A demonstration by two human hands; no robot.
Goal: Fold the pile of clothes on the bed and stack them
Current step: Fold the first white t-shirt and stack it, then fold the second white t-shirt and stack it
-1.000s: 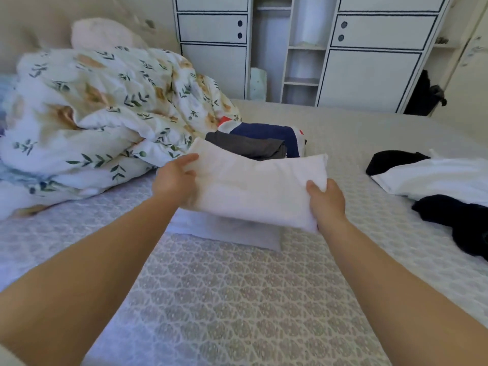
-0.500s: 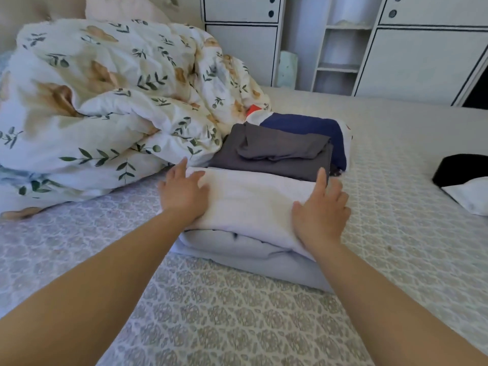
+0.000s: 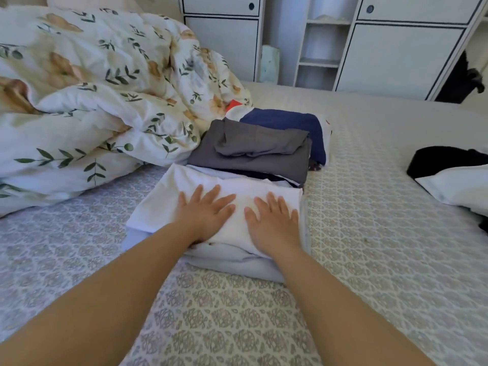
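While the bed [image 3: 369, 260] stretched wide under everything, the flowered duvet [image 3: 92, 101] sat heaped at the far left. Grey clothes [image 3: 250, 157] and a navy garment [image 3: 290, 122] lay folded beyond the near stack, and unfolded black and white clothes [image 3: 454, 178] waited well apart on the right. A folded white garment [image 3: 237, 204] topped the near stack. Left hand [image 3: 204, 216] and right hand [image 3: 274, 224] lay flat on it, fingers straight, gripping nothing. That looked like the smoothing step. Next call: lift off and reach right for another piece.
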